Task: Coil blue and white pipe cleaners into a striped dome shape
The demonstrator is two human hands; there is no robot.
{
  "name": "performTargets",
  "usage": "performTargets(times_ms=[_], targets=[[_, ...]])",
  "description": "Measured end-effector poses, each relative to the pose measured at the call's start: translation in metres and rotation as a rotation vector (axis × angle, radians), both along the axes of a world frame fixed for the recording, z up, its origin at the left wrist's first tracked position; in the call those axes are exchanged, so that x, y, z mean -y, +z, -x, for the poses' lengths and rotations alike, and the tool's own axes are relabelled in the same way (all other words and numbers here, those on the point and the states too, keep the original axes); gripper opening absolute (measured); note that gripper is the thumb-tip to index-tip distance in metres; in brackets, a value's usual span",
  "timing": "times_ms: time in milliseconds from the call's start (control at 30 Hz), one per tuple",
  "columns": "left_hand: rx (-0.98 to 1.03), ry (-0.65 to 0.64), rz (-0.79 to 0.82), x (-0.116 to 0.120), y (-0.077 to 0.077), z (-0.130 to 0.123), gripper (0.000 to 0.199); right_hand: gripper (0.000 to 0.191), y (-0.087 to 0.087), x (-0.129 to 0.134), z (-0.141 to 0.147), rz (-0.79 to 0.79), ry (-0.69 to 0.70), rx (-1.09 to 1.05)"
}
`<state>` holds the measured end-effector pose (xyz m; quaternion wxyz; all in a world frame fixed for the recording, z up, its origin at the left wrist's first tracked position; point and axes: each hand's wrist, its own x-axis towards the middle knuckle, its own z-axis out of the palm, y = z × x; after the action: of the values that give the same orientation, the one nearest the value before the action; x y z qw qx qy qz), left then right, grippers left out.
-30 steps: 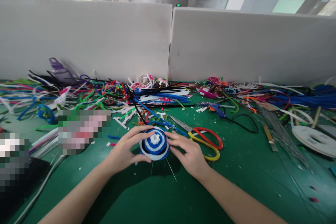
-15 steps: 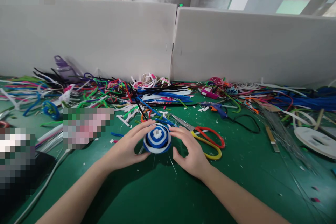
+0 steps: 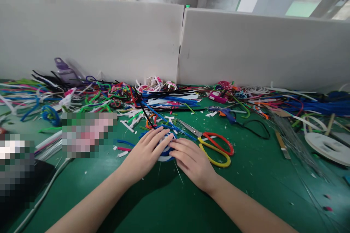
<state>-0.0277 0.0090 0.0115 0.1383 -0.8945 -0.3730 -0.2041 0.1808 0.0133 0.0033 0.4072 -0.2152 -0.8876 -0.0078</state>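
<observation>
A small round coil of blue and white pipe cleaners point(image 3: 165, 158) sits on the green table in front of me, mostly covered by my fingers. My left hand point(image 3: 149, 151) lies over its left side and top, fingers together and bent across it. From the right, my right hand point(image 3: 191, 158) closes on the coil, its fingertips meeting those of the left over the top. Scissors point(image 3: 217, 147) with red and yellow handles lie just beyond my right hand, blades slightly apart. Short blue and pink pipe-cleaner pieces point(image 3: 124, 149) are beside my left hand.
Heaps of coloured pipe cleaners point(image 3: 109, 94) line the white partition point(image 3: 109, 40). A blue glue gun point(image 3: 226, 114), a white spool point(image 3: 328, 149), thin wires point(image 3: 295, 138) and a cutter knife point(image 3: 283, 143) lie to the right. A purple bottle point(image 3: 65, 72) and white cable point(image 3: 46, 191) are left.
Both hands have moved inward from the coil's sides to over its top, hiding its spiral face. The fingers, spread apart before, are now close together.
</observation>
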Motion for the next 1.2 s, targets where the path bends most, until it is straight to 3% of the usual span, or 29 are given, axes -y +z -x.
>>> performTargets(times_ms=[167,600,733,967,1200], targets=[[0.04,-0.013,-0.013,0.0,-0.004,-0.001,0.045,0.021,0.001,0.0,-0.001,-0.052,-0.008,0.013],[0.057,-0.04,-0.051,0.005,-0.002,-0.003,0.049,0.023,0.003,0.003,0.002,-0.079,-0.006,-0.02],[0.064,-0.065,-0.098,0.009,0.0,-0.005,0.048,0.034,0.001,0.002,0.005,-0.091,-0.082,-0.002],[-0.002,-0.094,-0.139,0.015,0.001,-0.013,0.045,0.039,-0.003,0.0,0.017,-0.194,-0.359,0.152],[0.036,-0.114,-0.072,0.015,0.003,-0.013,0.04,0.038,-0.002,-0.002,0.017,-0.205,-0.409,0.223]])
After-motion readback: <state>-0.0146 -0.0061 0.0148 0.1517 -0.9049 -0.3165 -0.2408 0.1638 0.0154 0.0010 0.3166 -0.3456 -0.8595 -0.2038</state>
